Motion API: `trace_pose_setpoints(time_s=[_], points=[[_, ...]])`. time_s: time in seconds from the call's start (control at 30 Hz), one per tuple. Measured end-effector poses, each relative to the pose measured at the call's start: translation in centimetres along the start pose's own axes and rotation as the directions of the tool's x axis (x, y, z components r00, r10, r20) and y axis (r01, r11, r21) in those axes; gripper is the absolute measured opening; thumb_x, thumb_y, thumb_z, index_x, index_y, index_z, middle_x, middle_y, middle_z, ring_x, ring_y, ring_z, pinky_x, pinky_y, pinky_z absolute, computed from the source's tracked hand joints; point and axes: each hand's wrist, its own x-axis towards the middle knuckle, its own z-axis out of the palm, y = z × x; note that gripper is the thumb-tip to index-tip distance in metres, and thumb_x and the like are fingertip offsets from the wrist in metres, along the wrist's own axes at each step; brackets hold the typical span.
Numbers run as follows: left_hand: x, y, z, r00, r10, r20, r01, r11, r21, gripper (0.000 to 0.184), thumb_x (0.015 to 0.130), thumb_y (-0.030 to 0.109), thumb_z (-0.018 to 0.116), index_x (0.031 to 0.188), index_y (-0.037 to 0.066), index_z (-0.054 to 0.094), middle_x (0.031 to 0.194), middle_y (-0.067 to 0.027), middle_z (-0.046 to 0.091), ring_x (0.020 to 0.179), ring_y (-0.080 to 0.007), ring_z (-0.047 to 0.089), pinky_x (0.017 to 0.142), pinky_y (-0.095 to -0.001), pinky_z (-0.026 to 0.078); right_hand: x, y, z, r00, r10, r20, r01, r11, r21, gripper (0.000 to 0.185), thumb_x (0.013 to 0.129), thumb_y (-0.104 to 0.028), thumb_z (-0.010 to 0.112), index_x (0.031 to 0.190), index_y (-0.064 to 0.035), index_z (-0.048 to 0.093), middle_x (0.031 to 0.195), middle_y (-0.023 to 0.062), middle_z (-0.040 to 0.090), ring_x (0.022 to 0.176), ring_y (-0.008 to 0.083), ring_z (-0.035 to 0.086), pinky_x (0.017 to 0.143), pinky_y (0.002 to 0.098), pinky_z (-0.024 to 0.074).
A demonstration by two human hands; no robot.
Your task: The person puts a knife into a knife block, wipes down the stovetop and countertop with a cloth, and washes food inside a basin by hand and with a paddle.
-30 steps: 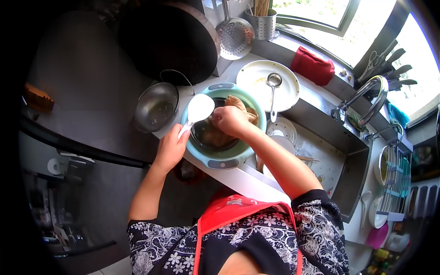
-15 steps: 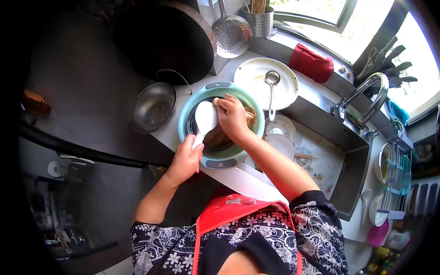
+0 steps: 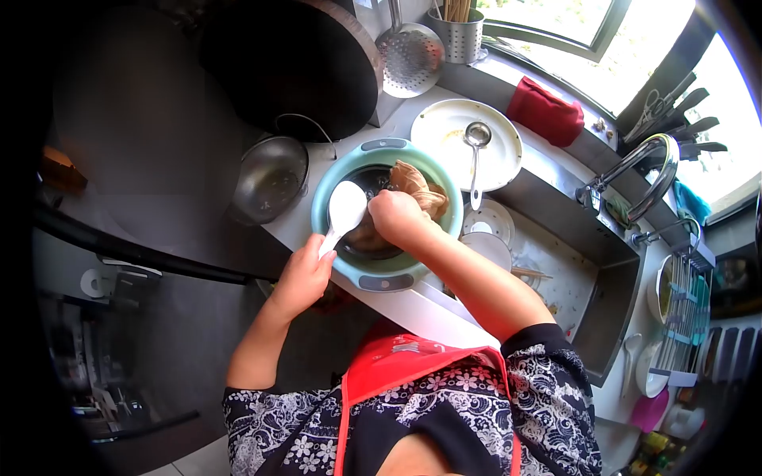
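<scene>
My left hand (image 3: pixel 302 274) grips the handle of a white rice paddle (image 3: pixel 347 208), its broad head held over a pale green basin (image 3: pixel 324 170). Inside that basin my right hand (image 3: pixel 394 216) is closed on a light brown cloth (image 3: pixel 409 179), bunched up beside the fingers. The fingertips are turned down and hidden, close to the right edge of the paddle head. Dark water seems to lie under the hand.
Left of the basin stands a metal pan (image 3: pixel 271 181). Behind it are a white plate (image 3: pixel 429 135) and a ladle (image 3: pixel 477 136). Stacked dishes (image 3: pixel 486 247) sit in the sink (image 3: pixel 583 325) at the right, below a curved tap (image 3: pixel 663 170). A red cloth (image 3: pixel 544 111) lies by the window.
The paddle has shifted slightly left and down with my left hand. My right hand has moved down from the paddle's top edge, leaving more of the cloth showing. The view has shifted slightly.
</scene>
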Motion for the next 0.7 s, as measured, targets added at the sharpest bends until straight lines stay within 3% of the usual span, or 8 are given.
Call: trace_pose_setpoints(time_s=[0.03, 0.1, 0.2, 0.23, 0.27, 0.4, 0.6, 0.7], points=[[0.3, -0.4, 0.1, 0.995, 0.083, -0.051, -0.078, 0.993, 0.093, 0.018, 0.089, 0.013, 0.05, 0.099, -0.002, 0.046, 0.07, -0.02, 0.057, 0.061, -0.0353, 0.057, 0.057, -0.0416, 0.044, 0.2, -0.3, -0.6, 0.996, 0.061, 0.062, -0.065, 0.996, 0.063, 0.018, 0.077, -0.008, 0.052, 0.083, -0.0058, 0.069, 0.085, 0.0161, 0.062, 0.08, 0.0333, 0.062, 0.07, 0.039, 0.0499], [0.6, -0.3, 0.1, 0.995, 0.072, -0.063, -0.064, 0.991, 0.117, 0.019, 0.089, 0.013, 0.051, 0.1, -0.002, 0.047, 0.074, -0.0235, 0.057, 0.07, -0.0403, 0.056, 0.062, -0.0438, 0.043, 0.0, -0.8, -1.4, 0.985, 0.117, 0.13, -0.132, 0.984, 0.117, 0.019, 0.077, -0.008, 0.051, 0.083, -0.0065, 0.069, 0.088, 0.0165, 0.063, 0.081, 0.0327, 0.063, 0.071, 0.0392, 0.05], [1.4, -0.1, 0.6, 0.997, 0.068, -0.047, -0.061, 0.99, 0.127, 0.02, 0.088, 0.013, 0.051, 0.1, -0.002, 0.047, 0.08, -0.0272, 0.057, 0.079, -0.0448, 0.056, 0.068, -0.0457, 0.044, -1.9, -2.2, -2.0, 0.936, 0.187, -0.297, 0.067, 0.735, 0.675, 0.012, 0.07, -0.011, 0.064, 0.079, -0.0068, 0.07, 0.077, 0.0142, 0.063, 0.073, 0.032, 0.062, 0.067, 0.0395, 0.0491], [1.6, -0.1, 0.8, 0.997, 0.077, -0.022, -0.074, 0.99, 0.123, 0.02, 0.088, 0.012, 0.051, 0.101, -0.003, 0.048, 0.081, -0.0272, 0.058, 0.08, -0.0444, 0.057, 0.068, -0.0454, 0.044, -1.9, -2.4, -0.9, 0.89, 0.088, -0.448, 0.269, 0.692, 0.67, 0.01, 0.071, -0.009, 0.065, 0.08, -0.0052, 0.069, 0.076, 0.0124, 0.061, 0.075, 0.0308, 0.059, 0.069, 0.0383, 0.0475], [1.6, 0.4, 0.9, 0.997, 0.082, -0.017, -0.079, 0.989, 0.122, 0.02, 0.088, 0.012, 0.051, 0.101, -0.003, 0.048, 0.081, -0.0272, 0.058, 0.08, -0.0444, 0.057, 0.068, -0.0454, 0.044, -1.9, -3.1, -0.5, 0.854, 0.077, -0.514, 0.323, 0.697, 0.64, 0.011, 0.072, -0.009, 0.067, 0.082, -0.0049, 0.069, 0.076, 0.0125, 0.06, 0.076, 0.0304, 0.059, 0.069, 0.0368, 0.0475], [1.1, 1.4, 0.9, 0.998, 0.059, 0.004, -0.059, 0.996, 0.07, 0.021, 0.087, 0.012, 0.052, 0.102, -0.003, 0.048, 0.083, -0.0279, 0.059, 0.081, -0.0449, 0.057, 0.069, -0.0449, 0.044, 0.0, -2.4, -0.4, 0.802, 0.301, -0.516, 0.198, 0.681, 0.705, 0.012, 0.077, -0.009, 0.065, 0.087, -0.0055, 0.069, 0.079, 0.0131, 0.059, 0.075, 0.03, 0.06, 0.07, 0.037, 0.0482], [0.2, 0.5, 1.1, 0.994, 0.114, 0.002, -0.114, 0.99, 0.088, 0.021, 0.086, 0.011, 0.052, 0.102, -0.003, 0.049, 0.081, -0.0278, 0.059, 0.08, -0.0453, 0.056, 0.068, -0.0462, 0.044, 0.3, -2.2, 0.8, 0.776, 0.361, -0.517, 0.065, 0.771, 0.634, 0.012, 0.081, -0.007, 0.057, 0.085, -0.0037, 0.068, 0.082, 0.0162, 0.059, 0.077, 0.0346, 0.059, 0.069, 0.0401, 0.0482], [0.5, -0.1, 0.9, 0.991, 0.132, 0.017, -0.133, 0.985, 0.11, 0.021, 0.086, 0.011, 0.052, 0.101, -0.002, 0.049, 0.08, -0.0276, 0.059, 0.079, -0.0458, 0.056, 0.067, -0.0473, 0.044, -0.5, -3.2, 0.9, 0.812, 0.31, -0.495, 0.033, 0.822, 0.568, 0.012, 0.074, -0.003, 0.059, 0.085, -0.0032, 0.065, 0.08, 0.016, 0.056, 0.075, 0.0348, 0.058, 0.067, 0.0419, 0.0472]])
